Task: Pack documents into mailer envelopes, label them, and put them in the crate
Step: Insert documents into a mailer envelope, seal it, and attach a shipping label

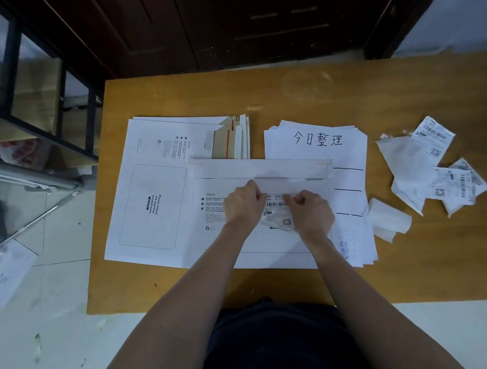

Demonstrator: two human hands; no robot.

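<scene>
On the orange-brown wooden table (392,259) lies a white cardboard mailer envelope (271,241), flat, printed side up, partly over a stack of white paper documents (315,140) with handwritten characters on the top sheet. Both hands work just above its middle. The left hand (242,203) and the right hand (312,212) each have curled fingers pinching a small white barcode shipping label (279,210) — the grip of each hand is closed on the label, one at either side. The label looks somewhat crumpled along its lower edge, and whether its backing is off I cannot tell.

The step in hand appears to be the labelling: the label is being readied, probably peeled or pulled taut, over the envelope it belongs to. The next move calls for laying it down flat on the envelope's face and smoothing it from one side to the other so no crease is trapped — then the envelope goes to the crate, which is not in view.

To the left lies a pile of more white flat mailer envelopes (154,193), one with a printed waybill box. At the right sit loose barcode labels and crumpled backing papers (431,166).
</scene>
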